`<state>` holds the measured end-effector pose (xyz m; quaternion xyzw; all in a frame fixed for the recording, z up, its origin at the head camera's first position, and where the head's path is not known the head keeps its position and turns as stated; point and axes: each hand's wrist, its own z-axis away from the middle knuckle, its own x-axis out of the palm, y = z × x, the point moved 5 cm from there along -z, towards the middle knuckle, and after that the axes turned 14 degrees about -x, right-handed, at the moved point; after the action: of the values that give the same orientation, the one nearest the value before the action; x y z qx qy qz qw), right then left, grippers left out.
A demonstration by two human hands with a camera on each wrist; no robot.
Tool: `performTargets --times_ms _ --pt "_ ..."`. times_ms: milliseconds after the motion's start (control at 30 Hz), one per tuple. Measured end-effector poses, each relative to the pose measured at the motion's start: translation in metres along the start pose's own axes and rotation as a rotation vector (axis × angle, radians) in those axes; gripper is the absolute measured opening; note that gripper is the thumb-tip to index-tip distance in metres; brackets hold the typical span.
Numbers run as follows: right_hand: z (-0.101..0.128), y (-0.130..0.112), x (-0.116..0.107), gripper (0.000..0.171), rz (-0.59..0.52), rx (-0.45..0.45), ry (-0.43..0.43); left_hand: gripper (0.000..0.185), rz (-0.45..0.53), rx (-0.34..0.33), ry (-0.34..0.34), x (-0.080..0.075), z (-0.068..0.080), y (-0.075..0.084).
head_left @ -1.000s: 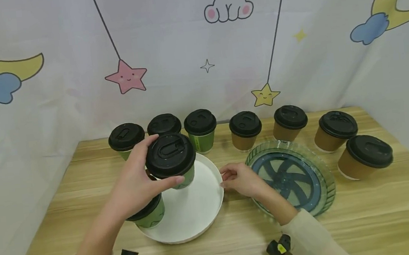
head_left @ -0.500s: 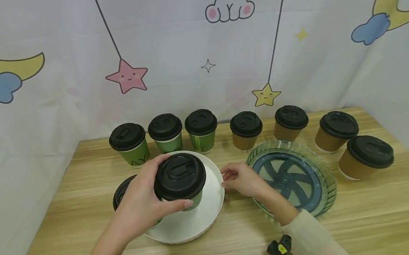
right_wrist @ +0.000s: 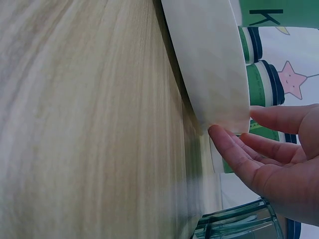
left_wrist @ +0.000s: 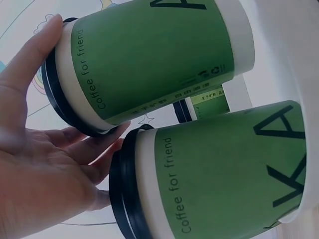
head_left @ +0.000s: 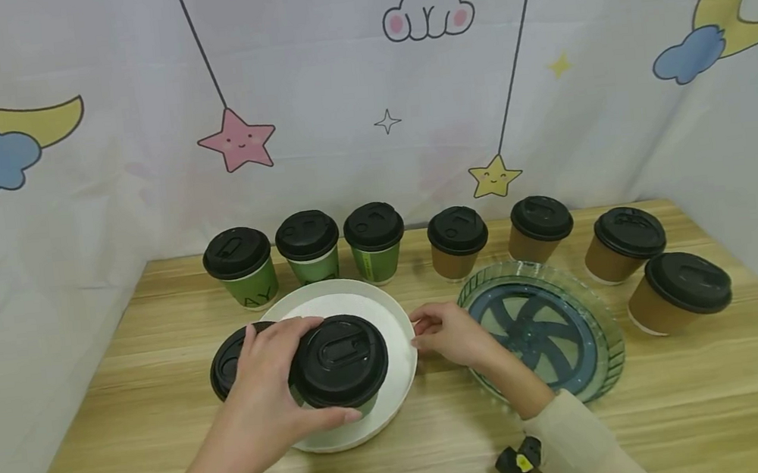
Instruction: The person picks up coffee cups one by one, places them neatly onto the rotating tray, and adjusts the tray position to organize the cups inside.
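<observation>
Two lidded cups point(head_left: 340, 362) side by side in tray point(head_left: 397, 318) near table point(head_left: 709, 387) front edge, my left hand point(head_left: 266, 384) between them. My right hand point(head_left: 446, 333) at tray's right rim. Dish point(head_left: 608, 336) right of tray. Seven cups point(head_left: 375, 241) along back edge toward right corner.

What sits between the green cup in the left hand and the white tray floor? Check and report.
Nothing visible does. The left hand holds the green cup by its lid, over the white tray. A second green cup stands close beside it on the left, not beneath it. The right hand touches the tray's rim.
</observation>
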<state>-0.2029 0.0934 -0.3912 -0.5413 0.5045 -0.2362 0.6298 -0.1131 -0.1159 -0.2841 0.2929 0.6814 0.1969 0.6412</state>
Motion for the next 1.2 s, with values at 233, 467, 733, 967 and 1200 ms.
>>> performTargets --times_ms 233,467,733,967,1200 --pt "0.000 0.000 0.001 0.027 0.001 0.007 0.005 0.089 -0.005 -0.020 -0.040 0.007 0.004 -0.004" --pt "0.001 -0.002 0.000 0.027 0.010 0.008 0.004 0.089 -0.032 -0.044 -0.049 0.009 0.008 -0.007" --pt "0.002 -0.003 0.000 0.027 0.002 -0.002 -0.002 0.090 -0.047 -0.078 -0.049 0.009 0.007 -0.010" --pt "0.001 -0.003 0.000 0.027 0.014 0.000 -0.003 0.092 -0.082 -0.051 -0.047 0.012 0.007 -0.010" --pt "0.001 -0.002 -0.001 0.027 0.030 -0.001 -0.003 0.092 -0.110 -0.025 -0.031 0.014 0.007 -0.010"
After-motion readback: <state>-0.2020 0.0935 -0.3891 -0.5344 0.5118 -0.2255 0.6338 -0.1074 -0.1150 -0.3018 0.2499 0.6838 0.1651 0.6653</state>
